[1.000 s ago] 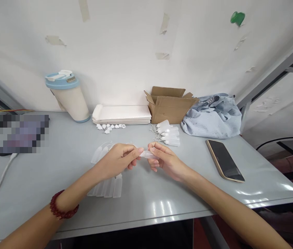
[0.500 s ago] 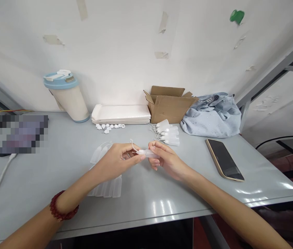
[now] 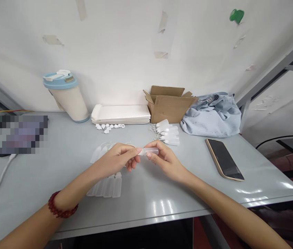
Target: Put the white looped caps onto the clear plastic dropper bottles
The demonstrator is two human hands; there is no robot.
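Left hand: our left hand (image 3: pixel 117 159) hovers above the tabletop (image 3: pixel 146 193), its grip pinching the left end of a small translucent dropper bottle (image 3: pixel 150 151) between thumb and fingertips.
Right hand: our right hand (image 3: pixel 165 160) meets it from the other side, grip pinching the bottle's right end.
Bottle position: we hold it in the air between both hands, over the middle of the tabletop.
Bottle axis: its long axis lies nearly level, left to right; the left end is hidden under our fingers, so we cannot tell which end is the nozzle.
Below left hand: a row of matching bottles (image 3: pixel 108 186) lies flat side by side, with more bottles (image 3: pixel 100 150) just beyond our left hand.
Farther back: capped bottles (image 3: pixel 168 133) lie in front of the cardboard box (image 3: pixel 169 104), small white caps (image 3: pixel 109 127) before a stack of white sheets (image 3: pixel 121 114).
Right side: a smartphone (image 3: pixel 224 159) lies face up, well apart from our hands.
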